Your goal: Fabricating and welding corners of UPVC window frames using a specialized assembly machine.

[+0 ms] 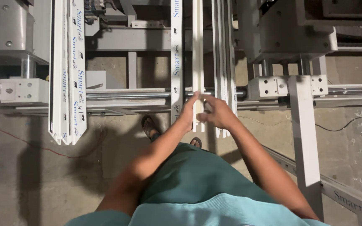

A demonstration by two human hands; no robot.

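Near the frame's centre, the left hand (188, 112) and right hand (216, 113) are both closing on one white plastic strip (197, 54), probably steadying its near end on the machine rails (126, 95). Two more strips (223, 54) are lying alongside; a bundle (68, 71) is resting at upper left.

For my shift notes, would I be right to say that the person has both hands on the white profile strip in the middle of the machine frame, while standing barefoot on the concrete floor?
Not quite: the head view shows sandals on the feet, not bare feet. The rest holds: the left hand and right hand both grip the white profile strip on the machine frame, above the concrete floor.
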